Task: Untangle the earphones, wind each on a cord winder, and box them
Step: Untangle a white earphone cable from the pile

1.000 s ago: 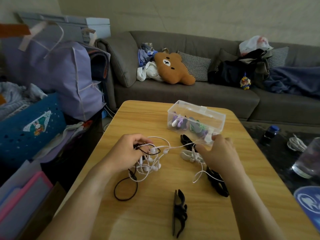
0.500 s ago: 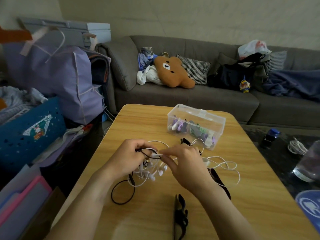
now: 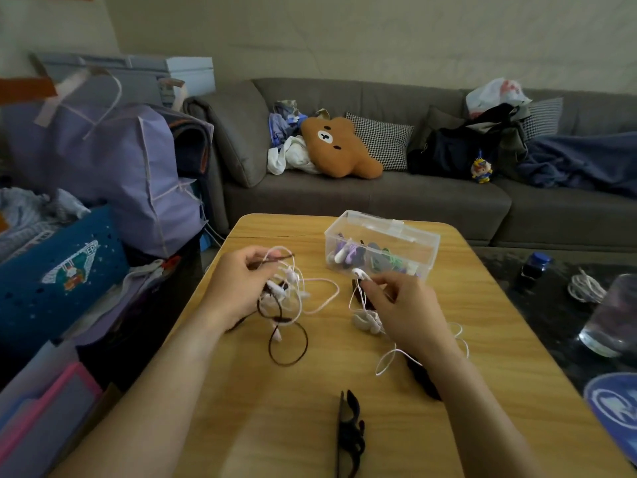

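Hands have split apart since the earlier frame: they were bunched together over the knot, now the right hand (image 3: 403,307) is drawn off to the right with one white earbud (image 3: 358,272) pinched at its fingertips (image 3: 370,282), just in front of the clear box (image 3: 381,248).

Left hand (image 3: 238,288) fingers are curled round the tangle of cords (image 3: 282,294), white and dark mixed, held just above the desk (image 3: 448,339) at its left side. A dark loop (image 3: 287,343) hangs down from it onto the wood.

Key relation: the white cord (image 3: 324,298) leaves the tangle, arcs right toward the right hand, then trails under that wrist and lies slack near the desk's right edge. So the free strand's long axis runs left-right, with the knot on the left and the bud end on the right. The right hand is the nearer one to the box and to the white lump (image 3: 367,320) lying under it, a winder or coiled cord, can't tell.

My read: still untangling. Next pull should go further right, along that axis, with the left hand anchoring the knot. Risk: dark cord drags along and tightens.

Black winder (image 3: 350,432) lies unused at the near edge, long axis pointing away from the person. Box already holds several coloured wound sets.
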